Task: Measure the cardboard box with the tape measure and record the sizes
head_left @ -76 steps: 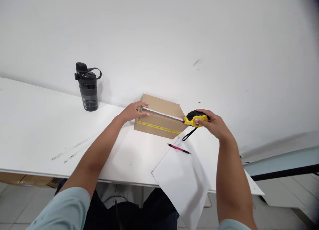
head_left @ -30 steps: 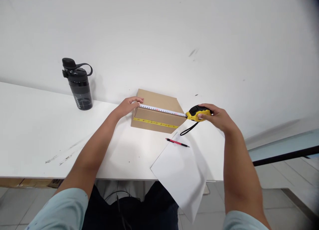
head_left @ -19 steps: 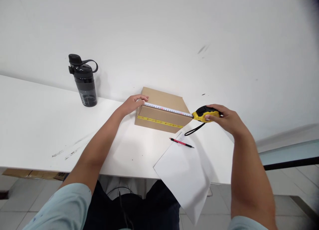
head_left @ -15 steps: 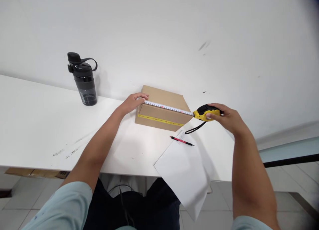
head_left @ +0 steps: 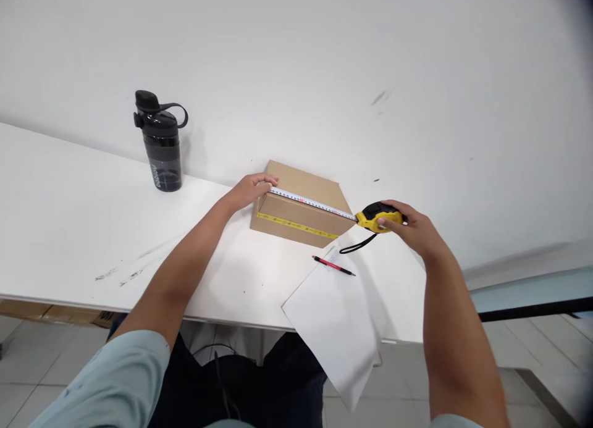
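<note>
A brown cardboard box (head_left: 308,181) with a strip of yellow tape along its front side sits on the white table, close to the wall. Across its top, along the front edge, lies the white blade of a tape measure (head_left: 378,217). At the box's left corner, my left hand (head_left: 252,190) pinches the blade's end against the cardboard. My right hand (head_left: 412,227) is wrapped round the yellow and black tape measure case, just off the box's right corner. A black wrist strap hangs from the case.
A dark shaker bottle (head_left: 162,147) stands on the table (head_left: 60,212) at the left. In front of the box, a red and black pen (head_left: 333,266) rests on white paper sheets (head_left: 331,317) that overhang the table's front edge. The wall (head_left: 296,70) rises directly behind.
The view has shifted and tilted slightly. Both hands keep their hold, and the blade still lies along the box's front top edge.
</note>
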A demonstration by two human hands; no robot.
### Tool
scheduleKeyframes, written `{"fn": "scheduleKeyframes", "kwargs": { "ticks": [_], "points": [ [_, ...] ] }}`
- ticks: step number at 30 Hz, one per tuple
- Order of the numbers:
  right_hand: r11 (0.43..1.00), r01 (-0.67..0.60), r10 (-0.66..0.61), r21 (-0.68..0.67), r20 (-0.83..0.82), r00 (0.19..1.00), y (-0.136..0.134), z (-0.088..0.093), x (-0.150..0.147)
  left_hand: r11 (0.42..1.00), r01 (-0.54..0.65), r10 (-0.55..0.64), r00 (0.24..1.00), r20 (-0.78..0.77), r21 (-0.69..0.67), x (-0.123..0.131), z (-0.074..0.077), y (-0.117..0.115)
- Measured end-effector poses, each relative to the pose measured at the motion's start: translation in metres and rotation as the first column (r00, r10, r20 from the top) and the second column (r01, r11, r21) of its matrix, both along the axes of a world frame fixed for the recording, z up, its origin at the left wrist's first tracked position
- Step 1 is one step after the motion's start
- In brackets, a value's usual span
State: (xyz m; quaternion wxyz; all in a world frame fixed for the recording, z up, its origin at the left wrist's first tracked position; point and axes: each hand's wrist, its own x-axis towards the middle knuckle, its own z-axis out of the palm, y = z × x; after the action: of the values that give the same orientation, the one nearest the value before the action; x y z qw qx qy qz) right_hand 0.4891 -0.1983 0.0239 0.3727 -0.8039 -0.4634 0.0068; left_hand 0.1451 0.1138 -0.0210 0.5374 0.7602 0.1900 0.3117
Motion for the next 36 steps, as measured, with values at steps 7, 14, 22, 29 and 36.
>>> {"fn": "scheduleKeyframes", "kwargs": {
  "ticks": [7,14,22,29,36],
  "points": [
    [0.998,0.014,0.003,-0.064,0.247,0.969,-0.013,0.002,-0.004,0.997,0.043,-0.042,0.999,-0.013,0.064,0.003,-0.008,0.006],
    [0.998,0.070,-0.058,-0.005,0.495,0.867,-0.053,0.013,-0.046,0.992,0.068,-0.053,0.989,-0.140,0.108,-0.005,0.005,-0.009],
    [0.982,0.156,-0.187,0.111,0.728,0.660,-0.130,0.004,-0.133,0.942,0.169,-0.066,0.940,-0.333,0.290,-0.014,0.027,-0.060],
    [0.964,0.128,-0.254,0.231,0.679,0.689,-0.131,0.004,-0.189,0.859,0.348,-0.163,0.881,-0.445,0.374,-0.026,0.040,-0.121],
    [0.977,0.110,-0.205,0.185,0.648,0.734,-0.116,0.012,-0.205,0.879,0.314,-0.197,0.925,-0.325,0.359,-0.060,0.075,-0.097]
  ]
}}
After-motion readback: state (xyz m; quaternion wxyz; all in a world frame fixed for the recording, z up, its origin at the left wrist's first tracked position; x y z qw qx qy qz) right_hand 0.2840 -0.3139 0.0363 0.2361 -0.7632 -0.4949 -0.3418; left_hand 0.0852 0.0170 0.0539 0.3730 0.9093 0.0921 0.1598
